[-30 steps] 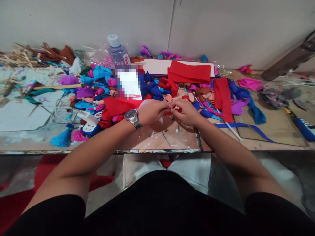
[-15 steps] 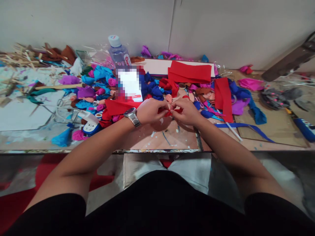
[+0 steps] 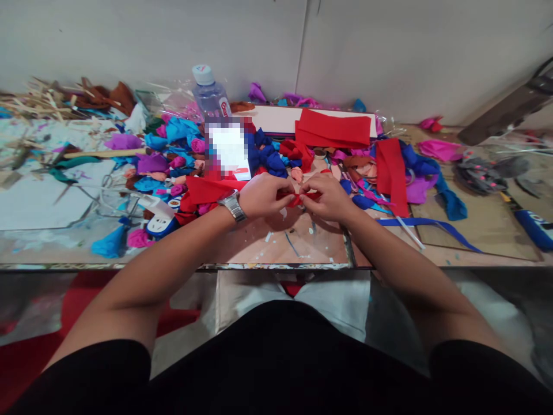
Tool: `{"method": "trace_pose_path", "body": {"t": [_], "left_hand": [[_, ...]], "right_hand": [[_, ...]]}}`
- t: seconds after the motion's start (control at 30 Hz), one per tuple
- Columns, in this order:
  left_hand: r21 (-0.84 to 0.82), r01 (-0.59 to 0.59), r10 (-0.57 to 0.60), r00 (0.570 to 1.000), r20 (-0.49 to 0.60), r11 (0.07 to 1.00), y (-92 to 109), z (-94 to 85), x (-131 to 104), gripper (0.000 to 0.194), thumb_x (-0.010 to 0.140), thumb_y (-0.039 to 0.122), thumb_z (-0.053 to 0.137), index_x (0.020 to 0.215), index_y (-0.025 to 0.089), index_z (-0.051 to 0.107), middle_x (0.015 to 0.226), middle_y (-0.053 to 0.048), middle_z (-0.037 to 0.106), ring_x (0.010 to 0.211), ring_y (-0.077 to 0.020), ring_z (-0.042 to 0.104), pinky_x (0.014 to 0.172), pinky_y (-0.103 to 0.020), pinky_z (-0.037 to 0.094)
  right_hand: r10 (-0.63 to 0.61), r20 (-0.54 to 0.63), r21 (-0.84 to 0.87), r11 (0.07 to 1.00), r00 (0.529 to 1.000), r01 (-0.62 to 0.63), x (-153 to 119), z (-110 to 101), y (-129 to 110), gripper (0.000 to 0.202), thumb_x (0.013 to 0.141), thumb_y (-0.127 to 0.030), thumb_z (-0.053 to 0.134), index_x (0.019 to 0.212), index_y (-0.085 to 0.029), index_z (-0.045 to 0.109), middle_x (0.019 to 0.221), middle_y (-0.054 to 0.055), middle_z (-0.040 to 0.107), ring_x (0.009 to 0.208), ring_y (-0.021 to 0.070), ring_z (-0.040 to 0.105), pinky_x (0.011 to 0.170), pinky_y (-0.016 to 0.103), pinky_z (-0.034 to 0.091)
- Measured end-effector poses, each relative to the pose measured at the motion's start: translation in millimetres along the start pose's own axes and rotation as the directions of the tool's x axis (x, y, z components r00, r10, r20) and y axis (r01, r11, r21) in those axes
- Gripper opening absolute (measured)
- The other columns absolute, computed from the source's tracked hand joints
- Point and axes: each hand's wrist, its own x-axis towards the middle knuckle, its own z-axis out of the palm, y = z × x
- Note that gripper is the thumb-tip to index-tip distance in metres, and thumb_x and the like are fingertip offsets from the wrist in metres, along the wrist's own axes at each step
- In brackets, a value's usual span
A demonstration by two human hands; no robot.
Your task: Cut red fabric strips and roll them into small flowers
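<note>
My left hand (image 3: 266,196) and my right hand (image 3: 325,197) meet over the near middle of the table (image 3: 285,245). Thumb and fingers of each are pinched on a small piece of red crepe paper (image 3: 297,200), which shows between the fingertips. Most of that piece is hidden by my fingers. Just beyond my hands sits a small peach paper rosette (image 3: 296,174). A folded red strip (image 3: 391,176) lies to the right, and a wider red sheet (image 3: 332,128) lies farther back. More red paper (image 3: 207,190) is beside my left wrist.
A plastic bottle (image 3: 209,95) stands behind a lit phone (image 3: 228,148). Heaped coloured paper pieces (image 3: 151,163) spread across the left and middle. A white plug on a blue socket (image 3: 161,222) is at the left; a blue ribbon (image 3: 432,221) lies right. A wall (image 3: 367,57) closes the back.
Both hands stay almost in place, still pinching the red paper. The fingers and the paper between them have shifted only slightly.
</note>
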Motion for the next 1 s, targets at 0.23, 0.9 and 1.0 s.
{"method": "trace_pose_path", "body": {"t": [0.23, 0.9, 1.0], "left_hand": [[0.037, 0.064, -0.066, 0.997, 0.04, 0.997, -1, -9.9, 3, 0.03, 0.096, 0.041, 0.061, 0.093, 0.019, 0.083, 0.075, -0.004, 0.077, 0.061, -0.0141, 0.061, 0.064, -0.029, 0.038], [0.364, 0.309, -0.315, 0.948, -0.046, 0.879, -23, -18.9, 8, 0.035, 0.09, 0.023, 0.053, 0.103, 0.021, 0.086, 0.096, -0.009, 0.083, 0.083, -0.0252, 0.07, 0.074, -0.035, 0.045], [0.421, 0.321, -0.346, 0.938, -0.017, 0.848, -24, -20.6, 7, 0.036, 0.092, 0.021, 0.051, 0.102, 0.019, 0.085, 0.095, -0.011, 0.081, 0.081, -0.0244, 0.067, 0.071, -0.034, 0.041]], "right_hand": [[0.038, -0.037, -0.029, 0.999, 0.999, -0.039, 1, -1, 8, 0.01, 0.09, -0.029, 0.066, 0.081, -0.024, 0.067, 0.085, 0.006, 0.077, 0.087, 0.0275, 0.068, 0.09, 0.045, 0.044], [0.131, -0.073, -0.116, 0.983, 0.989, -0.139, 2, -11, 24, 0.009, 0.085, -0.029, 0.068, 0.081, -0.022, 0.073, 0.084, 0.006, 0.08, 0.085, 0.0278, 0.071, 0.087, 0.044, 0.043], [0.117, -0.049, -0.1, 0.988, 0.992, -0.122, 3, -10, 25, 0.008, 0.084, -0.028, 0.068, 0.08, -0.023, 0.073, 0.081, 0.006, 0.079, 0.081, 0.0264, 0.07, 0.084, 0.042, 0.045]]}}
